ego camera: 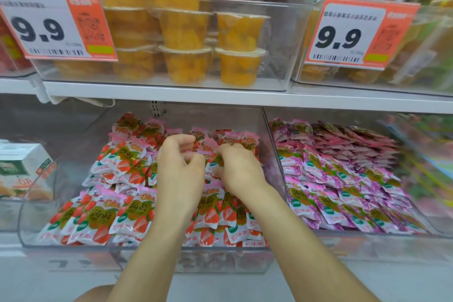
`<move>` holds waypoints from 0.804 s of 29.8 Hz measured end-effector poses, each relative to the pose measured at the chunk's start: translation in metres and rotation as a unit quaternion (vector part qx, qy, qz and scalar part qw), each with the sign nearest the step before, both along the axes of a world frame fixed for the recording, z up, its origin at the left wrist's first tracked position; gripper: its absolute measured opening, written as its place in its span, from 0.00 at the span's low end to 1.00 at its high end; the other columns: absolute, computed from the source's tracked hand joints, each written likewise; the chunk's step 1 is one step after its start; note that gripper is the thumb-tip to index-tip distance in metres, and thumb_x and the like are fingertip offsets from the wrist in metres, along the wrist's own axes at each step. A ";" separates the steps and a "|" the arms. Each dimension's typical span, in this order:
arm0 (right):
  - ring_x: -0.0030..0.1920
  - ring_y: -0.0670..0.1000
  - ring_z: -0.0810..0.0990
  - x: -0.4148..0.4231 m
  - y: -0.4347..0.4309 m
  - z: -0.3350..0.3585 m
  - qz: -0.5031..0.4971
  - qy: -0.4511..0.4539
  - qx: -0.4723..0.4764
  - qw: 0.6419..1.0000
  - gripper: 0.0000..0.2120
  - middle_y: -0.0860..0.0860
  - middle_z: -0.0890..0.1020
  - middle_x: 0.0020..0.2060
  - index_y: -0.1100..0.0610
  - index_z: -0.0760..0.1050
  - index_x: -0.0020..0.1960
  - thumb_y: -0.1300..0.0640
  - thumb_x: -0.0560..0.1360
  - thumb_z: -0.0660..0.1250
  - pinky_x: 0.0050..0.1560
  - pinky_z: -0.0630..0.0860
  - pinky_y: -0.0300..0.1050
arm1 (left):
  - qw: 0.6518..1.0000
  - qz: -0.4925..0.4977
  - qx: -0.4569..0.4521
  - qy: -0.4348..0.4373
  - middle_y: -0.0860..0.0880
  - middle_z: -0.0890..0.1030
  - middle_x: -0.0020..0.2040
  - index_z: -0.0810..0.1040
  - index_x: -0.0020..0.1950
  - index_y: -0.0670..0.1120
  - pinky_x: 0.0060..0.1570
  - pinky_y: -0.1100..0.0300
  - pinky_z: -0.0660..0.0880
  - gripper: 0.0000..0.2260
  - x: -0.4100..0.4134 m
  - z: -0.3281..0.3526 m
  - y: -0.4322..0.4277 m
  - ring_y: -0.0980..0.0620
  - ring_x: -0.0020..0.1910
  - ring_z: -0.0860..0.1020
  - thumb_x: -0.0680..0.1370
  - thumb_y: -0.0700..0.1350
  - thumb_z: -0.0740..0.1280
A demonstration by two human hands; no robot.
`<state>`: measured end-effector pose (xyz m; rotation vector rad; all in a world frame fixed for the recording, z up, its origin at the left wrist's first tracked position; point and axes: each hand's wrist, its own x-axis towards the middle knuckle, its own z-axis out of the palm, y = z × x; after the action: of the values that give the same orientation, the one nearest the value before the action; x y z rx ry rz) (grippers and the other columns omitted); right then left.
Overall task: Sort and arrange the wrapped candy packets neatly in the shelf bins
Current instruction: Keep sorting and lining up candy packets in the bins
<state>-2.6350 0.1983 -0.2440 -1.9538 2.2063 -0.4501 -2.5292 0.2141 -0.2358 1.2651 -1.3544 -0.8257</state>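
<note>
Both left hand and right hand fingers pinch strawberry packets.

left price tag: 9.9 | right price tag: 9.9 (smaller print and barcodes too blurred)

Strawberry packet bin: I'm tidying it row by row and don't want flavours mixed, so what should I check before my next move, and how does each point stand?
1. Both hands in the strawberry bin: ok; left hand and right hand are mid-bin.
2. Grip: ok; the fingers of both hands curl onto strawberry packets.
3. Flavours separate: ok where visible; purple packets stay in the right bin.
4. Front row standing, faces forward: ok.
5. Back row neat: not ok; packets lie tilted.
6. Packets under the hands: cannot tell.
</note>
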 end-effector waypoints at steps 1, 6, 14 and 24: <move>0.62 0.59 0.71 -0.001 0.001 0.002 0.005 -0.009 0.016 1.000 0.19 0.56 0.73 0.62 0.54 0.70 0.66 0.54 0.76 0.66 0.56 0.71 0.51 | 1.000 0.000 0.000 0.002 0.51 0.73 0.57 0.70 0.55 0.52 0.50 0.54 0.76 0.13 0.000 0.000 0.000 0.60 0.47 0.75 0.76 0.36 0.61; 0.66 0.59 0.67 -0.002 0.003 0.004 0.036 0.002 0.069 0.997 0.23 0.54 0.71 0.66 0.48 0.65 0.70 0.46 0.77 0.62 0.61 0.67 0.54 | 1.000 0.005 -0.001 0.015 0.51 0.73 0.57 0.70 0.55 0.52 0.49 0.57 0.75 0.13 0.002 0.001 0.000 0.59 0.47 0.76 0.76 0.36 0.61; 0.49 0.56 0.78 -0.002 0.003 -0.012 0.028 -0.129 -0.145 0.981 0.11 0.54 0.82 0.45 0.56 0.80 0.50 0.53 0.79 0.61 0.48 0.74 0.49 | 1.000 0.007 0.000 0.012 0.51 0.73 0.57 0.69 0.55 0.51 0.50 0.55 0.77 0.12 0.004 0.003 0.000 0.61 0.46 0.75 0.77 0.36 0.61; 0.64 0.58 0.70 -0.017 0.017 0.028 0.020 -0.041 -0.135 0.990 0.29 0.55 0.73 0.65 0.51 0.65 0.71 0.72 0.74 0.56 0.62 0.69 0.50 | 1.000 -0.002 -0.008 0.006 0.56 0.74 0.50 0.69 0.56 0.52 0.38 0.70 0.73 0.12 0.003 -0.001 0.000 0.69 0.39 0.74 0.77 0.37 0.61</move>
<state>-2.6519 0.2154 -0.2164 -2.0612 2.1444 -0.8472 -2.5261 0.2146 -0.2368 1.2434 -1.3510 -0.8223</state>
